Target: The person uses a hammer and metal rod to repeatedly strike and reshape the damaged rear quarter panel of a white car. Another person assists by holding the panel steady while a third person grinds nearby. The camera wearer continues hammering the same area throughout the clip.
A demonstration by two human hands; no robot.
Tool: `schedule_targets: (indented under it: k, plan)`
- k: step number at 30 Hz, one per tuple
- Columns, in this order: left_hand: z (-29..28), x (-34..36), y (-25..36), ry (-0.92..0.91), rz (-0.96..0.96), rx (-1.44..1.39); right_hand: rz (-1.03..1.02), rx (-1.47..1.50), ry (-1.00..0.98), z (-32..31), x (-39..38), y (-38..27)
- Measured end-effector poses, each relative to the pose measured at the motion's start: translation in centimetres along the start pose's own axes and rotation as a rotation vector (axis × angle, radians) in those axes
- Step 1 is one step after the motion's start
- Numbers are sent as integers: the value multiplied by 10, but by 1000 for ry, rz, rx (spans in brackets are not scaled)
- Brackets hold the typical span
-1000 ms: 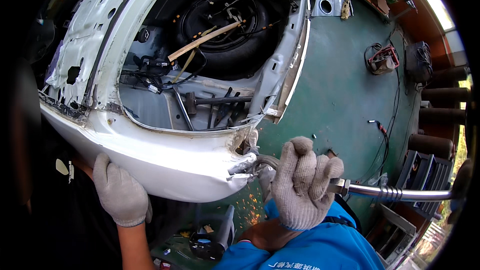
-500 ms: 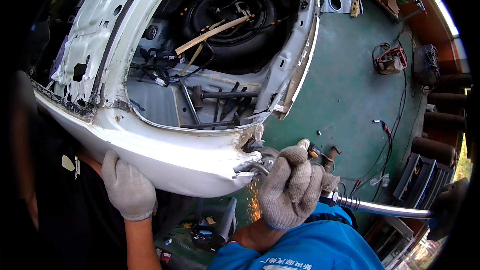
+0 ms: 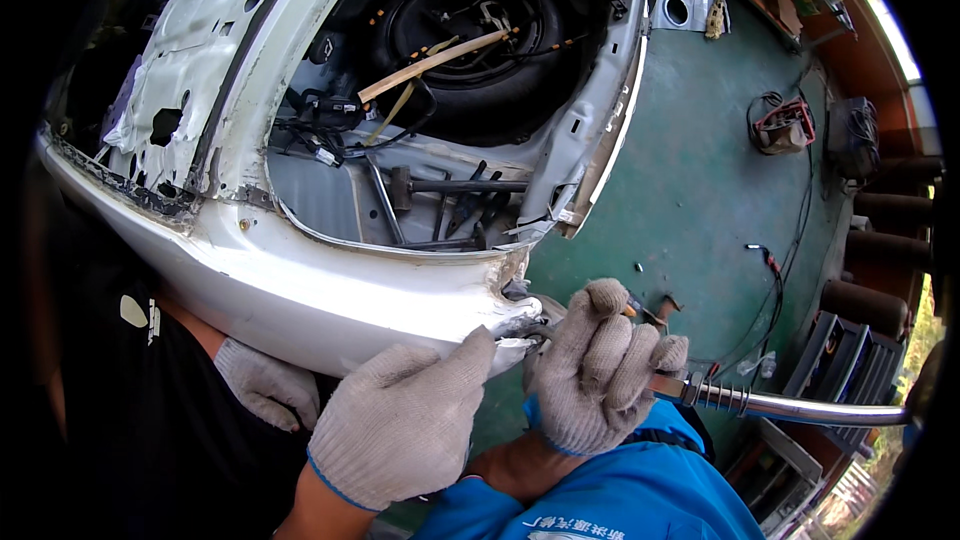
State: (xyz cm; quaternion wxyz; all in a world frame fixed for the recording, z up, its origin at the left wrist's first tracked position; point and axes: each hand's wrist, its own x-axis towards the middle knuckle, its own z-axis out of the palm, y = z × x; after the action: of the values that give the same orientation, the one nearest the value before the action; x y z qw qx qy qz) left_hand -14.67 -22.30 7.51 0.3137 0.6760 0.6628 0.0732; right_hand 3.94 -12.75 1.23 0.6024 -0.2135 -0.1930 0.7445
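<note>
The person's left hand (image 3: 400,430), in a pale knit glove, reaches across the lower edge of the white body panel (image 3: 340,310), a fingertip pointing toward its torn end (image 3: 520,325); I cannot tell whether its grip touches the panel or holds anything. Another gloved hand (image 3: 600,375), whose forearm runs down to a blue sleeve (image 3: 455,512), has its grip wrapped around a shiny metal rod (image 3: 800,406) near that end; whether it is the person's own right hand I cannot tell. The rod runs rightward into shadow. At left, a co-worker's glove (image 3: 262,383) shows just below the panel, beside a black shirt (image 3: 170,420). Inside the car body (image 3: 570,155) lie a wooden strip (image 3: 430,67) and a hammer (image 3: 465,186); green floor (image 3: 680,180) stretches right.
</note>
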Motion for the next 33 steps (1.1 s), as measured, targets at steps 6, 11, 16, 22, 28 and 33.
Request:
schedule_targets:
  k: [6, 11, 16, 22, 28, 33]
  plan:
    - [11, 4, -3, 60, 10, -37, -154, 240, 32, -19, -30, 50]
    - [43, -6, -5, 238, -33, -180, -141, 245, 62, -11, -30, 51]
    - [49, 9, -2, 148, -32, -830, -153, 236, 156, -14, -30, 48]
    - [114, 92, 90, 385, 395, -3097, -101, 231, 137, 6, -21, 42]
    - [115, 124, 111, 331, 283, -2962, -143, 53, 36, -20, -9, 11]
    - [110, 145, 82, 336, 365, -2894, 744, -1078, -147, 75, 95, -268]
